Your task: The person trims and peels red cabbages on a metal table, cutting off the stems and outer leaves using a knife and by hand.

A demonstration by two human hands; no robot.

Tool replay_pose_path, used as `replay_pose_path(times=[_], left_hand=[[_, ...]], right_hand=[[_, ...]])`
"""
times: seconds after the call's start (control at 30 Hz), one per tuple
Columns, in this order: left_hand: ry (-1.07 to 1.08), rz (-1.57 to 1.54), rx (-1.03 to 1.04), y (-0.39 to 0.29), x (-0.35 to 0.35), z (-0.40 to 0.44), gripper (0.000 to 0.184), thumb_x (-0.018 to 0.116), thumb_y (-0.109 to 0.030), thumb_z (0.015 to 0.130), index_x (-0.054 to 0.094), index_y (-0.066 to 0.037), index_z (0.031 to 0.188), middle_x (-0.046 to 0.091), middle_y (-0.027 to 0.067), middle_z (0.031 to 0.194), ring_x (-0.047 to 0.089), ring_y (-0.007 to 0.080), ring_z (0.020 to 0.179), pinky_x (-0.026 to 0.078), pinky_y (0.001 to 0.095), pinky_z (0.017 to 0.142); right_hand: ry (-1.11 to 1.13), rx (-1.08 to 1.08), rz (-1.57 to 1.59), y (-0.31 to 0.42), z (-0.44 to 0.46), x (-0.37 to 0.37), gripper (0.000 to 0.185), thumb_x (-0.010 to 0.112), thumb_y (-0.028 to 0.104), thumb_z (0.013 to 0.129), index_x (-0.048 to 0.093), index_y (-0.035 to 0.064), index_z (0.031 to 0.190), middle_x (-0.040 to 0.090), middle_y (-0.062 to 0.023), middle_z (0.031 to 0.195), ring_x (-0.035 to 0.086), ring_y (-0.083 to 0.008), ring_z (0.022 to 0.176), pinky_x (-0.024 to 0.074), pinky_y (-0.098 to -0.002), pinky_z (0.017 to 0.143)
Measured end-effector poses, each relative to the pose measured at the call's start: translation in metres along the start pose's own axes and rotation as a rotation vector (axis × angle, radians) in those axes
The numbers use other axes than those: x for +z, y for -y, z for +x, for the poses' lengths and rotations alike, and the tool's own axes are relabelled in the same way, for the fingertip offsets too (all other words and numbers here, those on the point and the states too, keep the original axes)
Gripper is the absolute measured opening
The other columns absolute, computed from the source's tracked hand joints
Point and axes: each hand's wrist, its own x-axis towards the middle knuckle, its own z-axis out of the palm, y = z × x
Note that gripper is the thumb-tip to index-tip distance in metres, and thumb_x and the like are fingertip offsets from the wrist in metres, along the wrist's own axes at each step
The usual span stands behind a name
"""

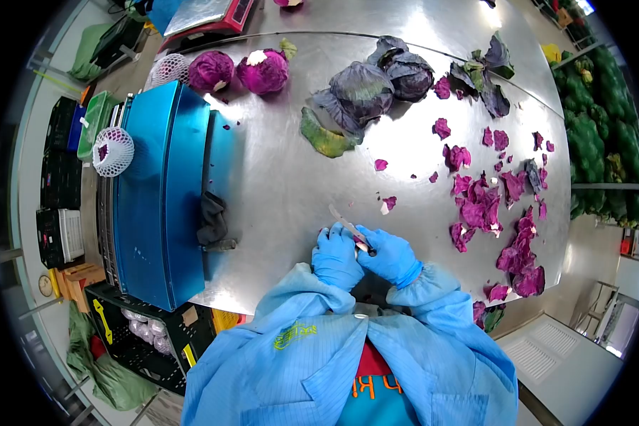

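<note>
My right hand (392, 257), in a blue glove, is closed around a small knife (343, 217), whose blade points up and to the left. Close against it is my left hand (336, 258), also gloved, with its fingers curled; what they grip, if anything, is hidden. Just ahead of both hands lies a small purple leaf scrap (389, 204). Farther up the metal table (277, 192) sit two dark-leaved red cabbages (362, 89) with loose outer leaves. Two peeled red cabbages (263, 72) rest at the upper left.
Torn purple leaves (481, 206) are scattered along the table's right side. A blue metal box (165, 192) stands on the left, with a dark cloth (213, 219) beside it. A scale (209, 18) is at the far left edge. A black crate (145, 341) sits below left.
</note>
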Motion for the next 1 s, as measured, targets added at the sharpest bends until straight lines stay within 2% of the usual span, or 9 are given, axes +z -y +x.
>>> replay_pose_path(times=[0.33, 0.43, 0.47, 0.57, 0.63, 0.7, 0.83, 0.9, 1.0], left_hand=[[-0.172, -0.25, 0.216, 0.019, -0.006, -0.01, 0.065, 0.078, -0.035, 0.065, 0.053, -0.009, 0.12, 0.052, 0.0142, 0.126, 0.047, 0.0366, 0.118, 0.041, 0.0461, 0.1], [-0.27, -0.472, 0.304, 0.036, -0.02, -0.027, 0.075, 0.086, -0.039, 0.054, 0.053, -0.009, 0.115, 0.052, 0.0158, 0.126, 0.049, 0.0369, 0.117, 0.039, 0.0466, 0.102], [-0.245, -0.497, 0.281, 0.043, -0.02, -0.028, 0.078, 0.087, -0.039, 0.054, 0.053, -0.008, 0.117, 0.052, 0.0163, 0.127, 0.048, 0.0367, 0.119, 0.038, 0.0452, 0.103], [-0.155, -0.527, 0.234, 0.051, -0.023, -0.032, 0.083, 0.089, -0.041, 0.055, 0.051, -0.007, 0.121, 0.048, 0.0181, 0.131, 0.045, 0.0367, 0.122, 0.038, 0.0437, 0.104], [-0.14, -0.502, 0.221, 0.053, -0.026, -0.028, 0.087, 0.089, -0.042, 0.056, 0.05, -0.006, 0.124, 0.045, 0.0196, 0.134, 0.044, 0.0367, 0.123, 0.037, 0.0436, 0.105], [-0.156, -0.441, 0.19, 0.057, -0.027, -0.028, 0.09, 0.089, -0.042, 0.057, 0.048, -0.003, 0.127, 0.042, 0.0214, 0.136, 0.044, 0.0367, 0.124, 0.037, 0.0436, 0.105], [-0.167, -0.643, -0.206, 0.057, -0.011, -0.042, 0.094, 0.088, -0.037, 0.062, 0.041, 0.003, 0.133, 0.046, 0.0203, 0.132, 0.047, 0.0305, 0.121, 0.04, 0.0401, 0.103], [0.035, -0.895, -0.222, 0.073, 0.0, -0.041, 0.093, 0.088, -0.032, 0.064, 0.039, 0.004, 0.134, 0.048, 0.0187, 0.13, 0.05, 0.0269, 0.119, 0.041, 0.038, 0.102], [-0.101, -1.132, -0.198, 0.08, 0.009, -0.055, 0.093, 0.089, -0.026, 0.064, 0.038, 0.003, 0.136, 0.05, 0.0166, 0.129, 0.052, 0.0236, 0.116, 0.042, 0.0358, 0.101]], right_hand=[[-0.372, -0.032, -0.086, -0.019, -0.013, 0.02, 0.036, 0.068, 0.026, 0.079, 0.064, 0.0125, 0.113, 0.064, -0.0094, 0.081, 0.064, -0.0281, 0.067, 0.053, -0.0388, 0.059], [-0.325, 0.459, 0.078, -0.114, -0.019, -0.001, 0.022, 0.063, 0.024, 0.084, 0.067, 0.0132, 0.103, 0.065, -0.0155, 0.078, 0.065, -0.0332, 0.071, 0.0518, -0.0431, 0.066], [-0.373, 0.457, 0.025, -0.147, -0.027, -0.014, 0.03, 0.064, 0.028, 0.086, 0.063, 0.015, 0.113, 0.066, -0.0158, 0.078, 0.066, -0.0316, 0.071, 0.0514, -0.0419, 0.066], [-0.54, 0.556, -0.196, -0.142, -0.026, -0.07, 0.09, 0.074, 0.029, 0.081, 0.019, 0.0172, 0.151, 0.066, -0.0116, 0.11, 0.064, -0.0245, 0.081, 0.0515, -0.0349, 0.071], [-0.612, 0.611, -0.244, -0.124, -0.021, -0.082, 0.072, 0.072, 0.014, 0.083, 0.036, 0.0138, 0.146, 0.066, -0.0056, 0.113, 0.055, -0.0088, 0.078, 0.0476, -0.0236, 0.071], [-0.615, 0.321, 0.05, -0.105, -0.018, -0.07, 0.057, 0.068, 0.006, 0.085, 0.05, 0.0127, 0.138, 0.066, -0.0023, 0.109, 0.054, -0.0062, 0.078, 0.0469, -0.0213, 0.071], [-0.151, 0.181, 0.456, -0.048, -0.006, -0.014, 0.038, 0.068, 0.011, 0.086, 0.064, 0.0145, 0.123, 0.064, -0.0011, 0.088, 0.056, -0.007, 0.074, 0.0483, -0.0234, 0.069], [-0.013, 0.382, 0.674, -0.027, 0.0, 0.009, 0.033, 0.071, 0.018, 0.085, 0.065, 0.0087, 0.117, 0.066, -0.0019, 0.09, 0.06, -0.0088, 0.074, 0.0494, -0.0239, 0.067], [0.193, 0.625, 1.008, -0.008, 0.003, 0.024, 0.032, 0.073, 0.025, 0.085, 0.066, 0.0061, 0.11, 0.066, -0.002, 0.087, 0.059, -0.0086, 0.067, 0.0471, -0.023, 0.056]])
